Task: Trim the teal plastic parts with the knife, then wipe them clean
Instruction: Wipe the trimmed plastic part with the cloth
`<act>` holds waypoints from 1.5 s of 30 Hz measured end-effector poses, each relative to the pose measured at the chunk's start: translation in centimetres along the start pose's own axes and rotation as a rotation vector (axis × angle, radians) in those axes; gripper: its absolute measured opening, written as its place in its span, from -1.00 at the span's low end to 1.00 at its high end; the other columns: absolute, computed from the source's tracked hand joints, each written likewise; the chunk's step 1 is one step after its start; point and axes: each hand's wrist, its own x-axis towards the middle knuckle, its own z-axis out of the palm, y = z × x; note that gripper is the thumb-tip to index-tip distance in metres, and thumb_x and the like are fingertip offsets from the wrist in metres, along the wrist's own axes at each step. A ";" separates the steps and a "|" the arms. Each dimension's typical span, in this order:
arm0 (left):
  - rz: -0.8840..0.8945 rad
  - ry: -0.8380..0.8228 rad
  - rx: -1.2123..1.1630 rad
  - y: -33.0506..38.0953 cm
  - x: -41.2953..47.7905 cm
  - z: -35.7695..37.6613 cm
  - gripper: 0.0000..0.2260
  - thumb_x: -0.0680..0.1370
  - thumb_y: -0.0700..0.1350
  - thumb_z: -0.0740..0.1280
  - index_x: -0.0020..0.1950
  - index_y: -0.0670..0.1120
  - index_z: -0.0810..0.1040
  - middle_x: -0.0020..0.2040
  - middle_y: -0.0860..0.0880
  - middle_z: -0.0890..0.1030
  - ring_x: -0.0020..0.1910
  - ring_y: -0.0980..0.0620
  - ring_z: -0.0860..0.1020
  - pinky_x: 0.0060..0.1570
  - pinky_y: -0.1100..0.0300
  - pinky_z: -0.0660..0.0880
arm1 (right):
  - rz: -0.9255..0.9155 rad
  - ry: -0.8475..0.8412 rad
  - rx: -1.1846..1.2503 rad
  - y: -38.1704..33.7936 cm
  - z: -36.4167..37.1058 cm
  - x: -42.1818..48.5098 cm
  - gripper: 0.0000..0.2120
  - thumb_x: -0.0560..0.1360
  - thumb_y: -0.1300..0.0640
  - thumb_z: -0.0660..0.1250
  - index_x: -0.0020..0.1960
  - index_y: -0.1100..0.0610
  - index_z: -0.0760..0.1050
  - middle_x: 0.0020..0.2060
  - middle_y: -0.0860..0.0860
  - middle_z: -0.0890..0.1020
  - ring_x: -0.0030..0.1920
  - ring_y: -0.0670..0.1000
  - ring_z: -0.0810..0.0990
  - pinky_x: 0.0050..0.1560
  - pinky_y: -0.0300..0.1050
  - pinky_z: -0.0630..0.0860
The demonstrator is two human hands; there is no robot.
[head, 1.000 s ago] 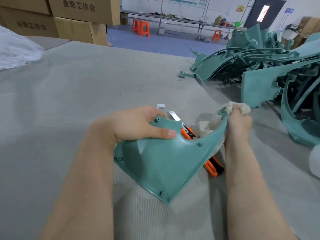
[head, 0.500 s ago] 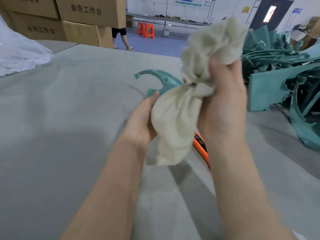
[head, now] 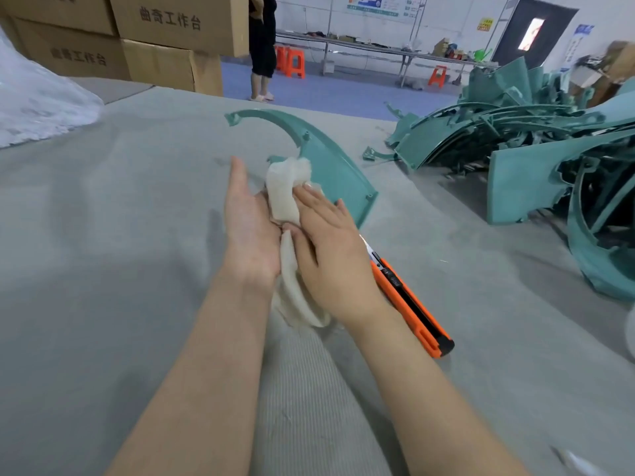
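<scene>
On grey surface (head: 103, 235), curved teal plastic part (head: 330, 166) unheld; we press off-white cloth (head: 285, 190) betw. spread left hand (head: 252, 231) & right hand (head: 331, 252). Teal heap (head: 515, 163) prob. undone.

In the upper left of the frame, two stacked cardboard boxes (head: 178, 36) each bear the printed characters 曲奇工作台. The wall posters (head: 378, 5) at the top are too small to read.

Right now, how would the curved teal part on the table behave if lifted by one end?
The curved teal part probably stays stiff: its arc holds shape. Likely light, being a thin shell. Its long narrow tip might flex or swing.
</scene>
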 end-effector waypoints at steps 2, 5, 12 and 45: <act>0.009 0.001 0.011 0.0 0.0 -0.1 -0.32 0.56 0.36 -0.03 0.06 -0.20 0.56 -0.14 -0.20 0.66 -0.18 -0.10 0.67 -0.20 0.13 0.63 | 0.015 0.036 -0.025 -0.1 0.5 0.1 -0.63 0.61 0.18 0.16 0.39 0.20 0.44 0.41 0.07 0.44 0.47 0.06 0.31 0.50 0.05 0.01; -0.026 -0.064 0.094 -1.5 -0.4 1.2 -0.32 0.57 0.35 -0.06 0.16 -0.17 0.56 -0.01 -0.18 0.68 -0.02 -0.09 0.66 -0.04 0.11 0.59 | 0.160 0.148 -0.106 0.9 -0.1 1.0 -0.63 0.65 0.19 0.11 0.42 0.24 0.37 0.48 0.08 0.33 0.51 0.05 0.23 0.51 0.08 -0.02; -0.071 -0.098 0.214 -2.9 -0.5 2.1 -0.30 0.54 0.38 0.05 0.01 -0.20 0.66 0.00 -0.17 0.68 -0.03 -0.08 0.67 -0.10 0.12 0.63 | 0.170 0.230 -0.025 1.5 -1.0 0.6 -0.62 0.62 0.22 0.08 0.40 0.27 0.39 0.44 0.13 0.39 0.48 0.10 0.29 0.51 0.04 -0.04; 0.004 -0.022 0.165 -3.1 0.7 1.3 -0.46 0.61 0.27 0.01 0.01 -0.07 0.63 0.01 -0.03 0.64 0.14 -0.01 0.59 0.29 0.12 0.44 | 0.113 0.114 0.097 0.5 -0.7 0.7 -0.61 0.63 0.22 0.15 0.45 0.21 0.34 0.48 0.07 0.31 0.54 0.05 0.14 0.53 0.05 0.04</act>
